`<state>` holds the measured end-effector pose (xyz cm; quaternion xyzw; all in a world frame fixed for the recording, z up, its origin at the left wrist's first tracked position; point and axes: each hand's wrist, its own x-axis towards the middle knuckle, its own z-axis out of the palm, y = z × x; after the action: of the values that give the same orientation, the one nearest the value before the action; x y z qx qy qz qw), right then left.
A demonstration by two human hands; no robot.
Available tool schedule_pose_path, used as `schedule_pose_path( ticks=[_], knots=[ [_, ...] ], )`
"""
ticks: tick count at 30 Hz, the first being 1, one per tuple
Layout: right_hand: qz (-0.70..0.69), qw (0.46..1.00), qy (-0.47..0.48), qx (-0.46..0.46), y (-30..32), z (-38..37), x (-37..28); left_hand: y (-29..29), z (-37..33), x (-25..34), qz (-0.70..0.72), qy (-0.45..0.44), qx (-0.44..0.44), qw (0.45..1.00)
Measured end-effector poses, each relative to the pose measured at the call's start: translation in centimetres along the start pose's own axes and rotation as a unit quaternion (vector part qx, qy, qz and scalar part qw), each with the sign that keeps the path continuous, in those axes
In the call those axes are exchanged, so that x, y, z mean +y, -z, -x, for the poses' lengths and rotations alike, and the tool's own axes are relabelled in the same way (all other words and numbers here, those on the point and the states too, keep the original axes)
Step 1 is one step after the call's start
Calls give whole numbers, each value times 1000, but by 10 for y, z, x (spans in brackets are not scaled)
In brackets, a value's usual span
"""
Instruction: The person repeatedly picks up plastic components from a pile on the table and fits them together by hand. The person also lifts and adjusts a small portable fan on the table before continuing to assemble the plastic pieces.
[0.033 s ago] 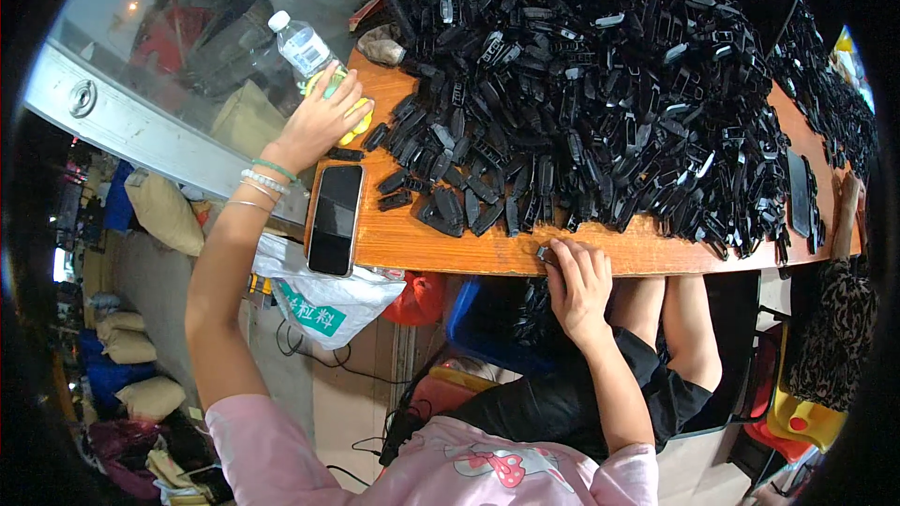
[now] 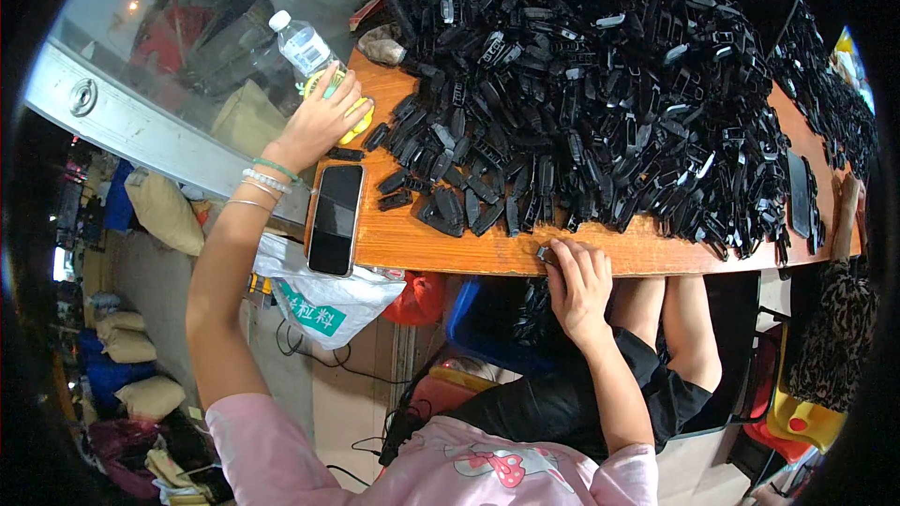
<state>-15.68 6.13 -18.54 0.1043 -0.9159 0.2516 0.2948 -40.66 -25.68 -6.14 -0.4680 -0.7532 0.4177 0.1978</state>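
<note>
A pile of small black plastic clips or buckles (image 2: 581, 84) covers most of the wooden table (image 2: 441, 251). At the far left, my left hand (image 2: 323, 117) is closed over a rounded yellow thing (image 2: 359, 124) with some green on it; the palm hides much of its shape. Just behind the fingers stands a clear plastic bottle (image 2: 305, 45) with a white cap. My right hand (image 2: 581, 286) rests on the table's near edge with curled fingers. A small dark grey piece (image 2: 544, 253) sits at its thumb and fingertip, partly hidden.
A phone (image 2: 336, 220) lies face up at the table's left corner. Below hang a white sack (image 2: 323, 295) and a red bag (image 2: 415, 298); a blue bin (image 2: 464, 314) stands under the edge. Another person's arm (image 2: 847, 211) reaches the table at the far right.
</note>
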Motion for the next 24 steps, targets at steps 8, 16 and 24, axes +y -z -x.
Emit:
schedule_pose_path(
  ticks=[8,16,24],
  knots=[
    [-165,974,-61,141,-2,-3,-6,5,6,-12,52,162,130,977],
    [-353,924,-144,-26,-70,-171,-59,29,32,34,252,292,56,921],
    [-399,903,-105,-118,-200,-261,-100,-9,26,47,303,243,-106,915]
  ],
)
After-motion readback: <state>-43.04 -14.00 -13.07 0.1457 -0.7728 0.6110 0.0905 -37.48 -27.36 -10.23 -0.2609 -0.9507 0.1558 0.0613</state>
